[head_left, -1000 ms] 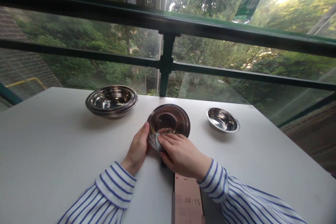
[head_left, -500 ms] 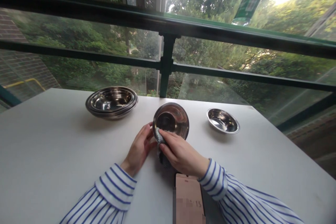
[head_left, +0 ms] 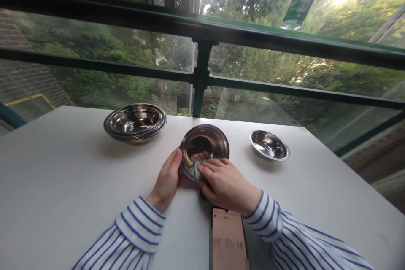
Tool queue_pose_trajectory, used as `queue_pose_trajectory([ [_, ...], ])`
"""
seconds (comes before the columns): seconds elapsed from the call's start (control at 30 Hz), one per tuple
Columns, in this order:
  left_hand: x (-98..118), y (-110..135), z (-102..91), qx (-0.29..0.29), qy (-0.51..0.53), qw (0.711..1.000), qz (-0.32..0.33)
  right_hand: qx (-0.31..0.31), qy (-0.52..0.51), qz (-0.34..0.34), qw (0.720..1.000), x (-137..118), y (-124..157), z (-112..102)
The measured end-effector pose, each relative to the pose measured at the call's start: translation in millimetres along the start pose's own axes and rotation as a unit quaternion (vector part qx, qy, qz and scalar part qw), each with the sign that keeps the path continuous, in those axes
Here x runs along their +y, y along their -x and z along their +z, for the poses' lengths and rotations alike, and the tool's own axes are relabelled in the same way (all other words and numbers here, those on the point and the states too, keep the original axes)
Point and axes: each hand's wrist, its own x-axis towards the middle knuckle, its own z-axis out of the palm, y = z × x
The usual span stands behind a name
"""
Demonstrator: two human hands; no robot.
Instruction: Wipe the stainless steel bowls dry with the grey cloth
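Observation:
A steel bowl stands tilted toward me on the white table, its rim resting near my hands. My left hand curls round the bowl's left edge and steadies it. My right hand presses a small grey cloth against the bowl's lower inside rim, fingers closed over the cloth. Most of the cloth is hidden under those fingers. Both arms wear blue-striped white sleeves.
A stack of steel bowls sits at the back left. A single steel bowl lies to the right. A phone lies by the near edge under my right wrist. A green railing and glass close the far side.
The tilted bowl has turned a little in my left hand. My right hand with the cloth has slid along the rim, from the bowl's left side to its lower right.

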Motion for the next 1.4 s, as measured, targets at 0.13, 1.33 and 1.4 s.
queue_pose_trajectory([
  [0.13,-1,1,1.6,0.014,0.004,1.000,-0.007,0.009,-0.041,-0.015,0.999,-2,-5,6],
  [1.33,-5,-3,-1.6,0.054,-0.034,0.998,-0.006,-0.003,-0.002,-0.003,1.000,-6,-1,-4],
  [1.4,-6,-3,-2.0,0.044,-0.035,0.998,-0.005,0.007,-0.008,-0.007,1.000,-7,-4,-1],
])
